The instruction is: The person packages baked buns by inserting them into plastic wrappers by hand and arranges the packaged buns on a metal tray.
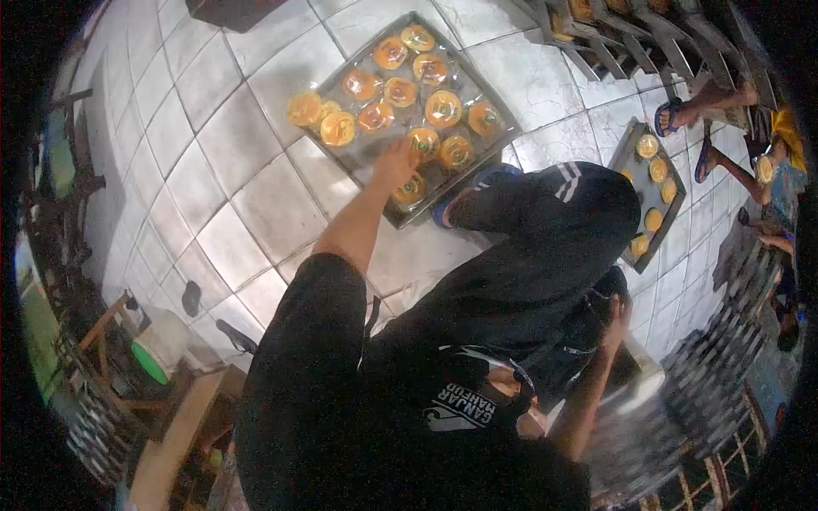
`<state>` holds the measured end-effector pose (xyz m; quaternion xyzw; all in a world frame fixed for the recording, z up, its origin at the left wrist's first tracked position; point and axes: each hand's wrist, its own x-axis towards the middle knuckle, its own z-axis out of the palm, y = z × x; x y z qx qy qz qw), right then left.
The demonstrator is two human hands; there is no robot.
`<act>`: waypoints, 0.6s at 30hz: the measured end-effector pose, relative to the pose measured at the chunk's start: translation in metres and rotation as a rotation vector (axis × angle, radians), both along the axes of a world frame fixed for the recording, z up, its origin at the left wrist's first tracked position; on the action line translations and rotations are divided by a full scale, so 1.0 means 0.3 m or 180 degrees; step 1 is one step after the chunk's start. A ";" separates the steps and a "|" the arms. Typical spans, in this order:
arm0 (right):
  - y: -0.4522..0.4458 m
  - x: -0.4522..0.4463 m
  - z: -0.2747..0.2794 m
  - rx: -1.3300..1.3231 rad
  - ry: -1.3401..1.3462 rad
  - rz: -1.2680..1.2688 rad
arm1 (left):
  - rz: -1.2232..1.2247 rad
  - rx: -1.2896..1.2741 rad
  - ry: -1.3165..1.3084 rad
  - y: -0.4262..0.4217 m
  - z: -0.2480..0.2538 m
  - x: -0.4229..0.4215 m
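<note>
My left hand point(394, 169) reaches over a large dark baking tray point(503, 149) on the floor. Its fingers are closed on a round golden bun point(423, 145) in clear plastic. Several more wrapped buns lie in the tray, some with dark or green marks on top, like the bun point(443, 109) at its middle. At the tray's left corner, a few wrapped buns point(337, 128) overlap and stick out past the rim. My right hand point(615, 317) rests against my dark trouser leg, fingers loosely stretched and holding nothing that I can see.
Right of my knee, a second tray point(663, 217) holds several round buns. Beyond it are another person's sandalled feet point(673, 117). A rack point(648, 38) stands at the upper right. A white container with a green rim point(152, 362) is at the left, near a wooden plank point(183, 434).
</note>
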<state>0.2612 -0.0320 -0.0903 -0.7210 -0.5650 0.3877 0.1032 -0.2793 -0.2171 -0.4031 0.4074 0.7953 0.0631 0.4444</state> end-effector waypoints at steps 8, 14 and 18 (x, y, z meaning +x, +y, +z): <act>-0.008 0.104 -0.074 0.0302 0.0285 0.0073 | 0.0287 -0.0471 0.1068 -0.153 0.006 0.219; -0.054 0.104 -0.074 0.0650 0.0166 0.0088 | 0.1457 -0.0409 0.0172 -0.237 0.105 0.174; -0.074 0.073 0.056 0.0857 0.0046 0.0156 | 0.2573 0.0584 0.0455 -0.371 0.142 0.100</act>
